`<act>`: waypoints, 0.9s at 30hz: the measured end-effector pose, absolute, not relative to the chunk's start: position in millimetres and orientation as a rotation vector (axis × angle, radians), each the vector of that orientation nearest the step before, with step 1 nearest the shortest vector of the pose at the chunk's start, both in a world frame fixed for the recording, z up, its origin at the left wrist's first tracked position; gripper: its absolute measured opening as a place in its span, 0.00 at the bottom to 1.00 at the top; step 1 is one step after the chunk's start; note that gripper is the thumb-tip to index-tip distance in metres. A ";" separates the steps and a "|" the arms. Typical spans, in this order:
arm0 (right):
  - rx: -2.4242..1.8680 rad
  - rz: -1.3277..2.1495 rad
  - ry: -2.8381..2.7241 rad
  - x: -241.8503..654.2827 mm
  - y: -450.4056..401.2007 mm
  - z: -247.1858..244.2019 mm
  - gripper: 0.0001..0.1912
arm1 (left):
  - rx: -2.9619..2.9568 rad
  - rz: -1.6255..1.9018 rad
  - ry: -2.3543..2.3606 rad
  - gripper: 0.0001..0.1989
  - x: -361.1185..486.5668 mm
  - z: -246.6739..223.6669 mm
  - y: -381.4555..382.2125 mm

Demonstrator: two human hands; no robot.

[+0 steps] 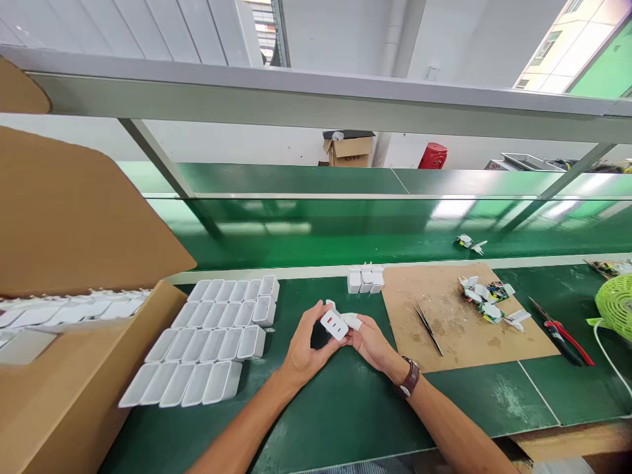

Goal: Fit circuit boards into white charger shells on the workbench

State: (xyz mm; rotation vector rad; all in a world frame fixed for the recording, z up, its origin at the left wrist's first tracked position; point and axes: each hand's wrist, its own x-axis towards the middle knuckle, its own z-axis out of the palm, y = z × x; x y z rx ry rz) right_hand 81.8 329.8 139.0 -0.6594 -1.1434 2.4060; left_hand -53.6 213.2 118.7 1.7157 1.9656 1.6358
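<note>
A white USB charger (334,324) is between my two hands over the green bench, its face with several ports turned toward me. My left hand (307,342) grips its left side, fingertips and thumb closed on it. My right hand (371,342) pinches it from the right; white covers wrap some of its fingertips, and a watch is on the wrist. Left of my hands, open white plastic cases (217,322) stand in rows. Just beyond my hands stand three white charger units (365,279) in a group.
Tweezers (427,328) and circuit boards (488,299) lie on a brown board (409,289). Red-handled pliers (563,332) and a green fan (615,303) are farther right. An open cardboard box (93,388) holds white parts at left. A green conveyor belt (345,230) runs behind, beneath a metal frame.
</note>
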 end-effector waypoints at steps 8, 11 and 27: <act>-0.651 2.412 -1.234 83.1 334.4 139.4 0.22 | 1.712 1.579 1.981 0.38 -55.7 120.4 213.2; -0.683 2.233 -1.443 85.9 338.5 134.2 0.22 | 1.761 1.521 1.981 0.43 -58.4 122.3 211.3; -0.494 1.403 -2.418 102.3 350.4 116.7 0.48 | 1.907 1.587 1.677 0.11 -71.4 135.6 218.0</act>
